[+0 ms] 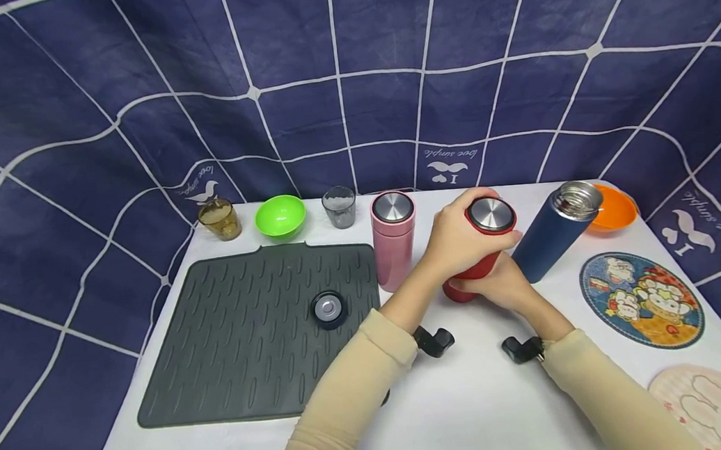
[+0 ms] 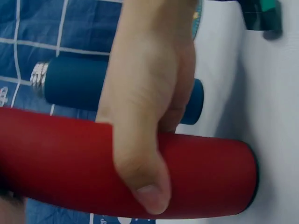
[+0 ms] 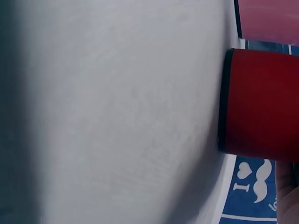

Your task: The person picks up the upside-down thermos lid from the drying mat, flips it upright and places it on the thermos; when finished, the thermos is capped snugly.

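A red thermos bottle [image 1: 483, 266] with a steel-topped lid [image 1: 491, 214] stands between both hands. My left hand [image 1: 458, 239] grips its upper part around the lid. The right hand [image 1: 507, 283] holds the lower body; in the left wrist view its thumb lies across the red surface. Just right of them is a blue thermos bottle [image 1: 543, 236], uncapped, its bare steel neck showing. To the left stands a pink thermos bottle [image 1: 394, 250], its lid on. The right wrist view shows the red bottle's dark-edged base [image 3: 225, 100] at the white table.
A dark round lid [image 1: 329, 309] lies on the grey drying mat [image 1: 237, 345]. Along the back are a brown glass [image 1: 221, 221], a green bowl [image 1: 280, 216] and a clear glass [image 1: 340, 209]. At right are an orange bowl [image 1: 613, 209], a cartoon round mat [image 1: 642, 299] and a bunny mat [image 1: 718, 405].
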Motion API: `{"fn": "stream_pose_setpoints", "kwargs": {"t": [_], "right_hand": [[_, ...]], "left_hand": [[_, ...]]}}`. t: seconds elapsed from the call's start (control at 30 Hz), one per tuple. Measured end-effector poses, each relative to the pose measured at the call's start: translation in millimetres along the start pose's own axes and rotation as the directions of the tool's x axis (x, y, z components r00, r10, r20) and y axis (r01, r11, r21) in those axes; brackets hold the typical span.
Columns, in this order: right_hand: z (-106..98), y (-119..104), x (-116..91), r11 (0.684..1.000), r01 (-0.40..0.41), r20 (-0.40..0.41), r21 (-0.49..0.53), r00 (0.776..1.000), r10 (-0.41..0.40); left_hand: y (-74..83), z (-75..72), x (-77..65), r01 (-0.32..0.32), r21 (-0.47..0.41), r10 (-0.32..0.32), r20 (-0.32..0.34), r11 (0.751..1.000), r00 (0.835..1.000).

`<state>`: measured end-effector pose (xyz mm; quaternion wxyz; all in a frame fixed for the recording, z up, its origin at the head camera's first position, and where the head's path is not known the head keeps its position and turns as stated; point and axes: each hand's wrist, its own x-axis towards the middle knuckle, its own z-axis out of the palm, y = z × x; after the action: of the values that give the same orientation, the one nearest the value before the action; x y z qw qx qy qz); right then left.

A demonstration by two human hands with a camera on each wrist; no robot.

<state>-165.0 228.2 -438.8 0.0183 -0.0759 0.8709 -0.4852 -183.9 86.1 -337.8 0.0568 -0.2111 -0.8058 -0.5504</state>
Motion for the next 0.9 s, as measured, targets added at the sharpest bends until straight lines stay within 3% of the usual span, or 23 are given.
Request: {"fn": "stream_pose_setpoints", "kwargs": {"t": [0.13,0.23,0.33,0.4,0.47,0.6,0.77,0.9], "right_hand": [[0,2,0,1.0,0.015,0.033,0.016,0.999,-0.015],[0,5,0,0.998,0.053,0.018,-0.016,0.998,-0.053],[0,7,0,0.994,0.097,-0.004,-0.044,0.995,-0.097],[0,7,-1,0.993,0.109,-0.004,-0.037,0.994,-0.109],[0,7,-1,0.996,0.086,-0.002,-0.029,0.996,-0.086],[0,4,-2,1.0,0.011,0.004,-0.018,1.0,-0.011],[0,2,0,1.0,-0.013,0.048,0.024,0.999,0.012],[-1,2,1,0.999,0.007,0.061,0.034,0.998,-0.009]], "left_hand": [[1.7,0.9,-2.2,0.021,-0.037,-0.021,0.012,0.999,1.0],[5.9,8.1,-7.9,0.044,-0.007,-0.045,-0.072,0.999,0.996],[9.6,15.3,-12.4,0.07,0.046,-0.061,-0.174,0.997,0.983],[9.6,17.1,-12.8,0.069,0.062,-0.056,-0.196,0.996,0.979],[7.2,15.7,-11.2,0.054,0.061,-0.043,-0.173,0.997,0.984],[1.0,9.0,-5.7,0.036,0.035,-0.034,-0.061,0.999,0.998],[-2.6,0.5,-0.4,0.03,0.007,-0.03,0.047,1.0,0.998],[-0.8,1.7,-3.4,0.035,-0.028,-0.035,0.024,0.999,0.999]]}}
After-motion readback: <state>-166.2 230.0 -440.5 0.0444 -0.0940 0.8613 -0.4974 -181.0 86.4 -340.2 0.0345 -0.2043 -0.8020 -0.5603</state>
